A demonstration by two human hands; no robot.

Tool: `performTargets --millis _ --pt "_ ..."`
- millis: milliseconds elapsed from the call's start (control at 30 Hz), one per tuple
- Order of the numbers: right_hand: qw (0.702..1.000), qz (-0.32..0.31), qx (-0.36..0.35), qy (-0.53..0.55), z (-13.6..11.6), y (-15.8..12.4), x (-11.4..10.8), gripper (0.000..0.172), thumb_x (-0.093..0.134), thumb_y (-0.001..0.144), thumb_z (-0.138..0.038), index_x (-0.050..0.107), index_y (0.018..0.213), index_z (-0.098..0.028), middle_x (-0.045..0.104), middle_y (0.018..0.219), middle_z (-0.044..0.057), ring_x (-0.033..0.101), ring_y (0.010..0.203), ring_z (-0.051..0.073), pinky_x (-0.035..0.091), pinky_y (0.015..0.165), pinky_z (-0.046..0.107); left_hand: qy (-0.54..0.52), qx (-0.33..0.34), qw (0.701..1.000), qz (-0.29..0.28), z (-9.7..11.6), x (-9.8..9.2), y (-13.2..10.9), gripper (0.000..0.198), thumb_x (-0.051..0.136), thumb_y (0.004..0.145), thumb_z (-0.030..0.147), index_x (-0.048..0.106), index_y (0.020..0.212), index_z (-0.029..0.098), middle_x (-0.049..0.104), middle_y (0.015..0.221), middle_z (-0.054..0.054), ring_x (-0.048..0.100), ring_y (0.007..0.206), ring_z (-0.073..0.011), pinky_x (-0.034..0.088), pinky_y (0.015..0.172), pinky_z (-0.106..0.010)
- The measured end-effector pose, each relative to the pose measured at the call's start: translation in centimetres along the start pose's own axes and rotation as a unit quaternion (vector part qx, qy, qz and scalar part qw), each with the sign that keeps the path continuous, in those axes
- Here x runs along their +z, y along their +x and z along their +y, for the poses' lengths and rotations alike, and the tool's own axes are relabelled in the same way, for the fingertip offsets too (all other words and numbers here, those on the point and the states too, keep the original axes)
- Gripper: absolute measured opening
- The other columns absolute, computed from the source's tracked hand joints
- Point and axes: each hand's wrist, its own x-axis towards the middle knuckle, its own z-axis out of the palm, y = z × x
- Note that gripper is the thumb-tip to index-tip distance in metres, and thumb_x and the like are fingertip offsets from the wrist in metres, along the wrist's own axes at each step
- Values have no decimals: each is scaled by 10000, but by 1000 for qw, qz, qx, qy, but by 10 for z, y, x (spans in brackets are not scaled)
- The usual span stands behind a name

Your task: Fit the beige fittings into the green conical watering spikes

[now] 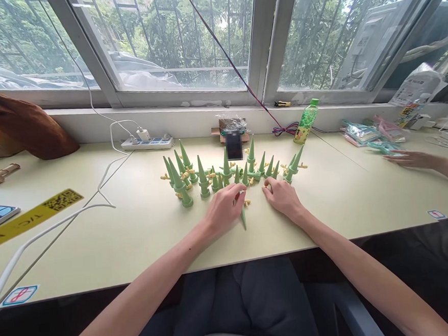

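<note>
Centrally, left hand (223, 207) grips green spike (243, 211); yellow strip (28, 219) writing unreadable.

We saw a pale green desk (98, 238) | wide windows (169, 39) behind it, trees outside | white sill (190, 120) | bright daylight fell in.

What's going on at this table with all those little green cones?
A person sits at a pale table by the window, both hands among a cluster of green cone-shaped spikes, most standing upright. The left hand holds one green spike pointing down toward the table edge. The right hand rests at the cluster, fingers on a small yellow piece. Another person's hand lies on the table at far right, near some packets.
</note>
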Motion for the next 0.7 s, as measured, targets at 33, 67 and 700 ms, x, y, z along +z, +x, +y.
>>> performTargets --millis 33,67,700 --pt "1000 0 -8 9 0 0 0 146 489 949 -262 606 970 -177 674 721 62 640 705 219 379 596 278 7 -6 1000 1 0 -1 0 177 473 956 217 636 987 156 641 782 -23 522 592 -115 402 594 -246" --pt "1000 -1 -15 20 -1 0 0 136 488 945 -254 599 952 -177 667 706 55 630 679 209 378 591 277 13 -15 1000 0 1 -1 0 180 474 955 223 636 992 156 638 762 -20 529 595 -119 401 595 -247" --pt "962 29 -144 230 -4 -3 0 66 522 866 -186 584 884 -173 624 750 18 527 581 131 410 566 257 12 -136 987 -87 -7 0 2 270 472 949 378 630 1021 172 593 646 0 545 608 -170 370 578 -279"
